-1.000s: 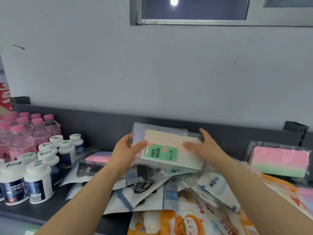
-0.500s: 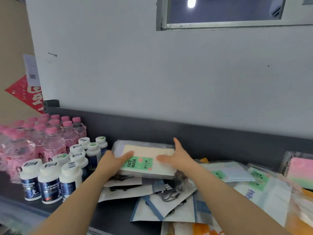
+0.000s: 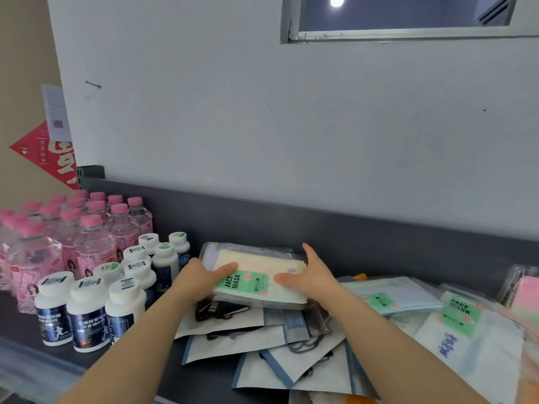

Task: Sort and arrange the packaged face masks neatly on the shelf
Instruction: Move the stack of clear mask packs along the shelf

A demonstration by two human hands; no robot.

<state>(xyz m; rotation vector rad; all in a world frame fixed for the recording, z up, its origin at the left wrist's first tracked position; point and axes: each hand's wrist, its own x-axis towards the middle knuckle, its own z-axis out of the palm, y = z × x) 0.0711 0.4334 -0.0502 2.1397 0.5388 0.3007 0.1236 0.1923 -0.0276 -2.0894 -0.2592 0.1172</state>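
A stack of clear face mask packs [image 3: 256, 266], the top one cream with a green FACE MASK label, lies on the dark shelf [image 3: 379, 246] near the back panel. My left hand [image 3: 201, 278] grips its left end, thumb on top. My right hand [image 3: 309, 275] holds its right end with fingers spread and thumb on the label side. Under and in front of the stack lie white pouches with black masks [image 3: 233, 319]. More green-labelled packs [image 3: 393, 295] lie to the right.
White supplement bottles [image 3: 87, 310] stand just left of the stack, with pink-capped drink bottles [image 3: 87, 228] behind them. A pink and green mask pack [image 3: 525, 295] leans at the far right. White pouches with blue print [image 3: 455, 348] cover the shelf's right front.
Both hands carried the stack of packs left and down from mid-air onto the shelf beside the white bottles. The camera view swung left as well.
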